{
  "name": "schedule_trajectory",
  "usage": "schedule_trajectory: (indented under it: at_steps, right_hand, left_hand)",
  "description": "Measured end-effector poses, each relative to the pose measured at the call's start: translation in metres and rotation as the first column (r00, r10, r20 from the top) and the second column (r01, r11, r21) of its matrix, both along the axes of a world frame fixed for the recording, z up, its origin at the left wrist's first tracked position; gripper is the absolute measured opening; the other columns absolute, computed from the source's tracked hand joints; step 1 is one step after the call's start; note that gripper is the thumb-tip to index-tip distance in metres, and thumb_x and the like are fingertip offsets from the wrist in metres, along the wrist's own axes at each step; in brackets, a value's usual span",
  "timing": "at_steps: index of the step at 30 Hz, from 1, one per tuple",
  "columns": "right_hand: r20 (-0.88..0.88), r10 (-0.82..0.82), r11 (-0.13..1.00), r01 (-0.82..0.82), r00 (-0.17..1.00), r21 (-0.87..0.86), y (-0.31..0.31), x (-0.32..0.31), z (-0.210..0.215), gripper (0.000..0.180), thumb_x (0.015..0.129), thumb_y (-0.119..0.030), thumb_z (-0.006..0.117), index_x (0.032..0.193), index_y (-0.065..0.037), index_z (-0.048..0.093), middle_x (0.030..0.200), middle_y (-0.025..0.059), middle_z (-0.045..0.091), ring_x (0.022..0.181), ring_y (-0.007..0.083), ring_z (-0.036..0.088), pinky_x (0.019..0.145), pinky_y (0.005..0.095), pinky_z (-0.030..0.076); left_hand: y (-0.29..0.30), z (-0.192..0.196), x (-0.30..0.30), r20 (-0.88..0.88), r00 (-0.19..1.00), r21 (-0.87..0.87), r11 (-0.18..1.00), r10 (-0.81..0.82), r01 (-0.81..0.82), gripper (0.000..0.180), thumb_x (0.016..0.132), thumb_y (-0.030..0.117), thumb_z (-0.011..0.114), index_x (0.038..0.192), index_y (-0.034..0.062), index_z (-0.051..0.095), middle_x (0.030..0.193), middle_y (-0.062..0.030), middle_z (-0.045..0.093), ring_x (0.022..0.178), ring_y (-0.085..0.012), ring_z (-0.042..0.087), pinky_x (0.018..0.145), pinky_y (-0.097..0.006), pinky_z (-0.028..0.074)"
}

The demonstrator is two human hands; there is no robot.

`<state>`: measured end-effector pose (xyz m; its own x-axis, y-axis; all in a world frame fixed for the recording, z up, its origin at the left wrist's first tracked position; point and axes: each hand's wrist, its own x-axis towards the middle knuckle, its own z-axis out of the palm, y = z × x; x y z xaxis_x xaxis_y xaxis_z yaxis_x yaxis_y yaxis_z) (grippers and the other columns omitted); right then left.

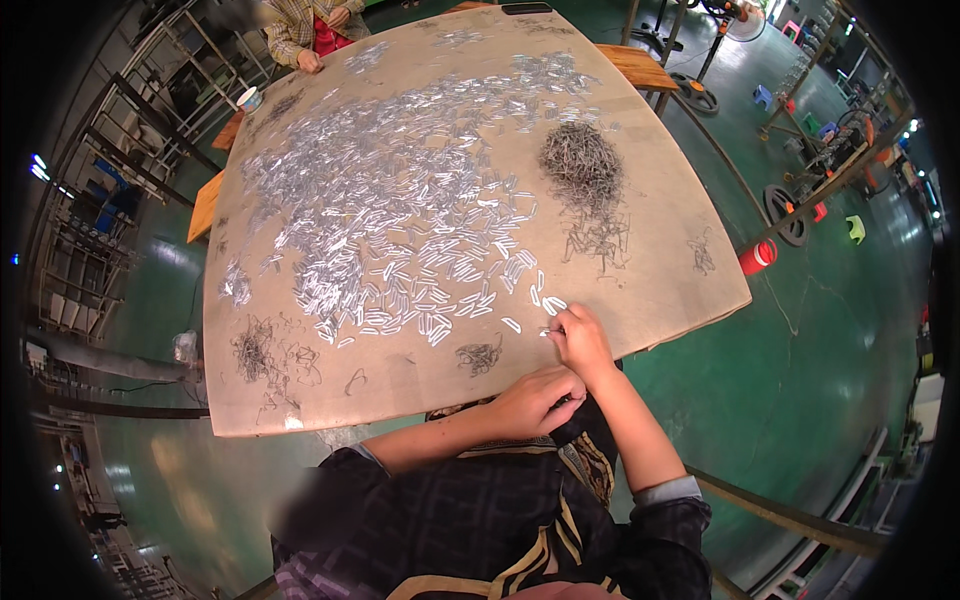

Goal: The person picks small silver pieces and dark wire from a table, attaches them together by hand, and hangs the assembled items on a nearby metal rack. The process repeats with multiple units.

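Workshop floor, green, surrounds a large board table (300,400) strewn with small shiny metal pieces (400,220). Right hand (580,340) reaches forward to the near edge of that spread, fingers pinched narrow on one metal piece (548,330). Left hand (535,400) rests curled at the table's near edge, just behind the right; whether it holds anything cannot be told. Beyond the right hand lies a dark heap of wire clips (582,160). Picking is best done singly, from the nearest pieces, leaving the rest undisturbed.
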<state>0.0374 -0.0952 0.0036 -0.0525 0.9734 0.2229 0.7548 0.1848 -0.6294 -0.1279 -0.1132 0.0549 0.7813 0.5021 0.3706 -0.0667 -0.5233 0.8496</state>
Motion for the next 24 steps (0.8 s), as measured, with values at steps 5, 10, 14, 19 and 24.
schedule_trajectory:
  at_steps: [5,10,14,19,24]
  right_hand:
    - [-0.426,-0.251,0.964,0.183,0.869,-0.196,-0.014,0.0,0.011,0.015,0.079,-0.002,0.07,0.094,0.0,0.069,0.076,0.006,0.063,0.069,0.0202,0.061,0.062,0.0315,0.048]
    - [-0.773,-0.43,0.895,0.111,0.466,-0.431,-0.042,0.009,0.039,0.01,0.086,-0.003,0.069,0.094,0.004,0.069,0.074,0.0022,0.066,0.064,0.0078,0.059,0.06,0.0213,0.048]
    - [-0.81,-0.422,0.904,0.122,0.408,-0.409,-0.066,0.01,0.061,0.011,0.085,-0.003,0.071,0.093,0.004,0.069,0.078,0.0053,0.07,0.067,0.0087,0.064,0.062,0.0223,0.051]
    - [-0.747,-0.391,0.92,0.249,0.538,-0.302,-0.082,0.002,0.069,0.01,0.083,-0.002,0.072,0.091,0.005,0.07,0.079,0.0065,0.072,0.069,0.0081,0.066,0.065,0.022,0.052]
    - [-0.647,-0.393,0.918,0.318,0.653,-0.237,-0.088,0.001,0.068,0.011,0.082,-0.003,0.073,0.091,0.003,0.072,0.076,0.0079,0.072,0.067,0.0078,0.065,0.064,0.0225,0.052]
  left_hand:
    - [0.001,-0.003,-0.002,-0.027,0.999,-0.045,0.998,0.041,-0.042,0.013,0.085,0.0,0.062,0.094,0.0049,0.053,0.091,-0.0101,0.064,0.084,-0.0275,0.063,0.074,-0.036,0.05]
    - [0.001,-0.005,-0.001,-0.033,0.987,-0.071,0.985,0.156,-0.158,0.012,0.086,-0.001,0.062,0.094,0.0036,0.054,0.091,-0.0099,0.065,0.081,-0.0239,0.065,0.071,-0.033,0.051]
    - [0.001,-0.005,0.005,-0.04,0.974,-0.104,0.969,0.222,-0.225,0.013,0.085,0.002,0.064,0.095,0.0036,0.055,0.088,-0.0121,0.064,0.079,-0.0292,0.063,0.069,-0.037,0.05]
    - [0.001,0.0,0.012,-0.055,0.973,-0.102,0.969,0.222,-0.227,0.014,0.084,0.003,0.065,0.094,0.0042,0.054,0.086,-0.0133,0.062,0.077,-0.0325,0.062,0.067,-0.039,0.049]
    - [-0.002,0.0,0.014,-0.087,0.972,-0.148,0.962,0.219,-0.229,0.013,0.085,0.005,0.065,0.092,0.0041,0.054,0.083,-0.0133,0.062,0.074,-0.0324,0.061,0.064,-0.039,0.048]
